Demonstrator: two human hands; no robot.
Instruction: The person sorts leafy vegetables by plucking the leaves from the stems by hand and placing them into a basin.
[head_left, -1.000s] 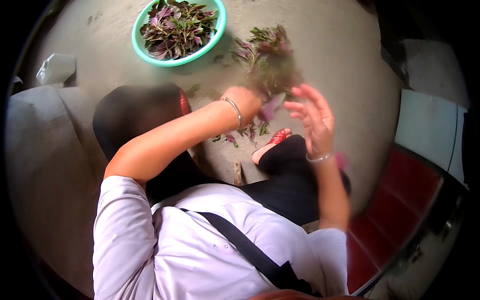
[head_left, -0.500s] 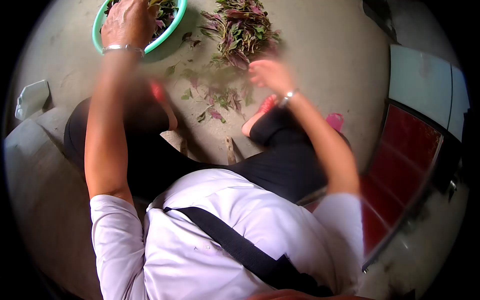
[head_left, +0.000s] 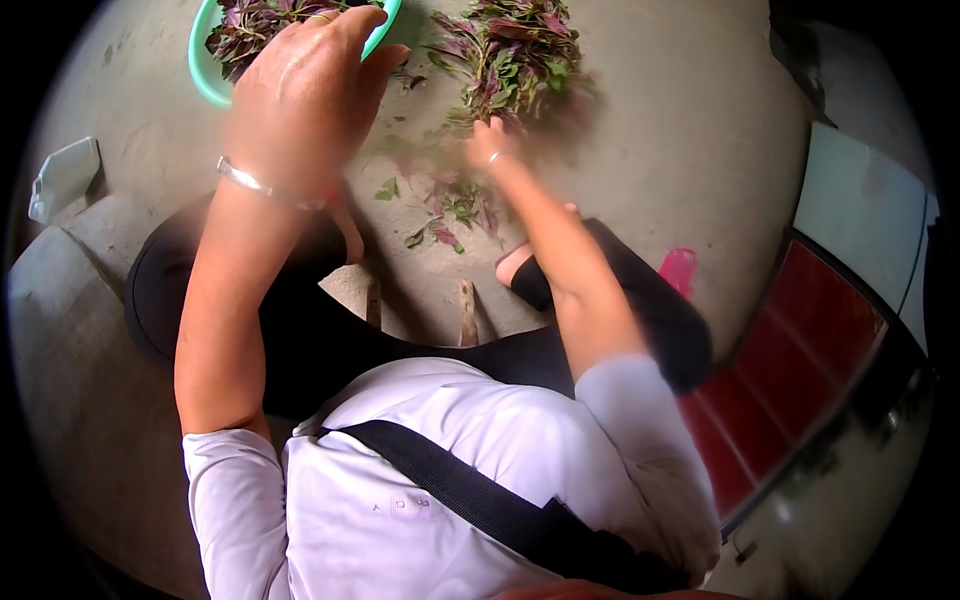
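My left hand point(head_left: 305, 95) is over the near edge of a green basin point(head_left: 207, 80), thumb and fingers apart, with nothing visible in it. Purple-and-green amaranth leaves point(head_left: 250, 30) lie in the basin, partly covered by that hand. My right hand point(head_left: 490, 148) is at the near edge of a heap of amaranth point(head_left: 520, 50) on the floor. Its fingers are bent together against the stems there, and blur hides the finer detail. Loose leaves point(head_left: 455, 205) are scattered on the floor just below the right hand.
Wooden stool legs point(head_left: 467, 310) show between my knees. A pink object point(head_left: 679, 270) lies by my right leg. A red-panelled cabinet point(head_left: 790, 350) with a pale top part point(head_left: 860, 190) stands to the right. A clear plastic container point(head_left: 65, 180) is at far left.
My left hand has drawn back from inside the basin toward me, its fingers opening. My right hand has moved left to the heap's near edge. The view has shifted slightly.
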